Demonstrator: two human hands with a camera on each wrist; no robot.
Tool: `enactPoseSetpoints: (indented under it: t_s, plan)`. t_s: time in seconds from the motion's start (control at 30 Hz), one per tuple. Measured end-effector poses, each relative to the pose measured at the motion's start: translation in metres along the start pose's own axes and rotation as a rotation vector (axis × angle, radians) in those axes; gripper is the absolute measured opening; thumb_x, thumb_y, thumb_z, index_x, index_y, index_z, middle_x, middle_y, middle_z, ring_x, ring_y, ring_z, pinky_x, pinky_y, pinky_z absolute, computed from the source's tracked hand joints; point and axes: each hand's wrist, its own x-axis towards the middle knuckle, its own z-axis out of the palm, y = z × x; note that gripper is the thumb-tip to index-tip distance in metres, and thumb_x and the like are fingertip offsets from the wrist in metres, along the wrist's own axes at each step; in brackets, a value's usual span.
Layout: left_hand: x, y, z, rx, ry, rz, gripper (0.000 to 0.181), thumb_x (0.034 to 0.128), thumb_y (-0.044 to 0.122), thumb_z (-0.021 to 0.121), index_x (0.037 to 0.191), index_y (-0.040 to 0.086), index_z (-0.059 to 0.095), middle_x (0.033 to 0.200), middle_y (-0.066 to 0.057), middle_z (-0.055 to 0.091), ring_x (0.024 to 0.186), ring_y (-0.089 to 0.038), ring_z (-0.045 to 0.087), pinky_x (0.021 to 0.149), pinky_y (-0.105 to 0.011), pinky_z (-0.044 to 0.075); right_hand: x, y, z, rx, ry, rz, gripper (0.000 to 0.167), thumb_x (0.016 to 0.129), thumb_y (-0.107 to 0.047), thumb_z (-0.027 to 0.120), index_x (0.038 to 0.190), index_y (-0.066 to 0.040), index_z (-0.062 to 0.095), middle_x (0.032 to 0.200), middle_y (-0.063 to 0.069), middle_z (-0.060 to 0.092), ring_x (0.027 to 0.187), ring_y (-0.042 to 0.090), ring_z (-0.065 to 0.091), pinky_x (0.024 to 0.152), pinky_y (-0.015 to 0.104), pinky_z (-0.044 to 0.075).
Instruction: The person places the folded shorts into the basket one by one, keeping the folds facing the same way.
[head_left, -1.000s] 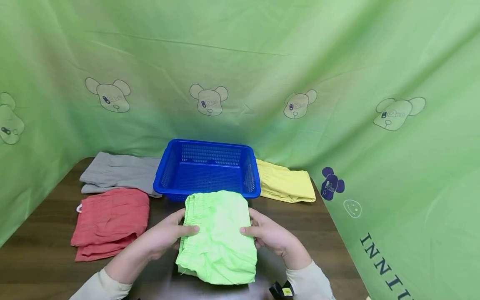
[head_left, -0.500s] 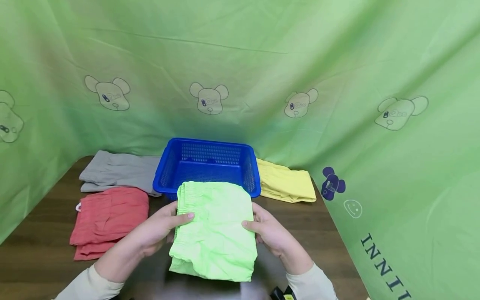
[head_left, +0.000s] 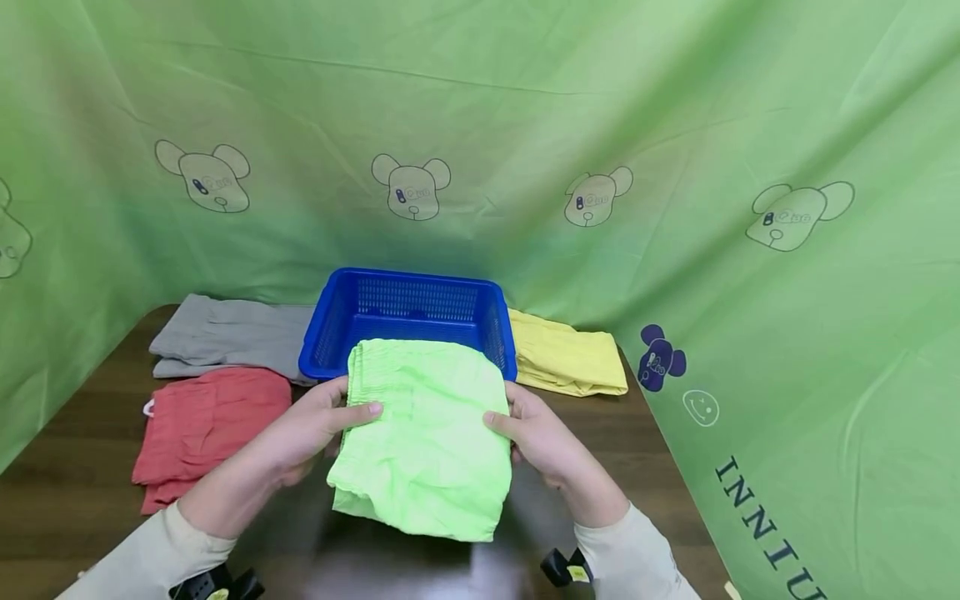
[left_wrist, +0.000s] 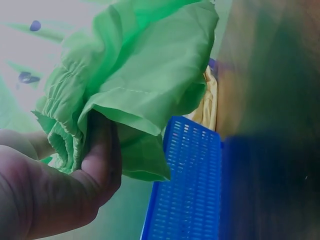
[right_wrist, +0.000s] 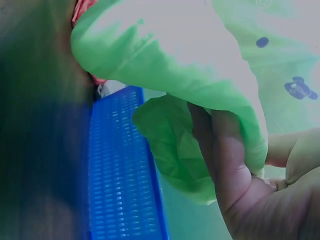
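Folded bright green shorts (head_left: pixel 427 442) with a gathered elastic waistband are held up over the table, just in front of a blue plastic basket (head_left: pixel 313 333). My left hand (head_left: pixel 303 429) grips their waistband side, thumb on top and fingers underneath. On the opposite side my right hand (head_left: pixel 543 437) pinches the folded edge in the same way. Both wrist views show fingers tucked under the green shorts (left_wrist: pixel 150 75) and cloth layers hanging loose below. The shorts cover the basket's near rim in the head view; the visible part of its inside holds nothing.
Folded grey cloth (head_left: pixel 232 329) lies left of the basket, and a folded red garment (head_left: pixel 210 429) with a white cord in front of it. Folded yellow cloth (head_left: pixel 566 354) lies at the right. A green printed curtain (head_left: pixel 480 100) surrounds the dark wooden table (head_left: pixel 622 467).
Both hands have lifted the green shorts and moved them forward toward the basket, covering more of its near side. The head view has shifted slightly.
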Motion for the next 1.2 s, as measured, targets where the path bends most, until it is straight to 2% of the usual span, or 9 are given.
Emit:
enactPoseSetpoints:
  t_s: [0.23, 0.53, 0.8, 0.97, 1.2]
  plan:
    - [0.004, 0.015, -0.002, 0.043, 0.023, 0.028, 0.055, 0.1023, 0.02, 0.064, 0.145, -0.005, 0.039, 0.112, -0.006, 0.074, 0.09, -0.02, 0.075, 0.075, -0.041, 0.063, 0.008, -0.01, -0.003, -0.035, 0.029, -0.04, 0.04, 0.105, -0.01, 0.053, 0.144, -0.005, 0.046, 0.086, 0.002, 0.073, 0.055, 0.012, 0.059, 0.048, 0.025, 0.043]
    - [0.008, 0.029, -0.011, 0.077, 0.093, 0.065, 0.055, 0.1025, 0.02, 0.064, 0.146, -0.003, 0.04, 0.111, -0.006, 0.074, 0.09, -0.021, 0.076, 0.076, -0.042, 0.062, 0.023, -0.02, -0.005, -0.035, 0.026, -0.09, 0.039, 0.106, -0.01, 0.053, 0.144, -0.007, 0.047, 0.085, 0.001, 0.074, 0.054, 0.012, 0.059, 0.049, 0.026, 0.043]
    - [0.029, 0.043, -0.02, 0.12, 0.18, 0.08, 0.057, 0.1013, 0.024, 0.066, 0.147, 0.001, 0.042, 0.108, 0.001, 0.075, 0.09, -0.017, 0.075, 0.078, -0.037, 0.062, 0.042, -0.03, -0.013, 0.014, 0.055, -0.132, 0.039, 0.105, -0.01, 0.054, 0.143, -0.008, 0.048, 0.084, 0.001, 0.074, 0.051, 0.011, 0.057, 0.044, 0.026, 0.042]
    - [0.043, 0.052, -0.025, 0.106, 0.199, 0.082, 0.056, 0.1014, 0.023, 0.066, 0.147, 0.0, 0.042, 0.102, 0.002, 0.075, 0.085, -0.016, 0.075, 0.075, -0.035, 0.062, 0.057, -0.035, -0.018, 0.011, 0.092, -0.14, 0.038, 0.105, -0.01, 0.054, 0.143, -0.008, 0.05, 0.082, 0.001, 0.073, 0.05, 0.011, 0.055, 0.044, 0.026, 0.042]
    - [0.064, 0.066, -0.032, 0.124, 0.228, 0.056, 0.053, 0.102, 0.021, 0.065, 0.146, 0.001, 0.043, 0.101, 0.001, 0.073, 0.081, -0.017, 0.075, 0.074, -0.036, 0.062, 0.079, -0.043, -0.026, 0.086, 0.107, -0.124, 0.037, 0.106, -0.008, 0.052, 0.142, -0.006, 0.049, 0.084, 0.002, 0.073, 0.061, 0.014, 0.068, 0.054, 0.029, 0.055]
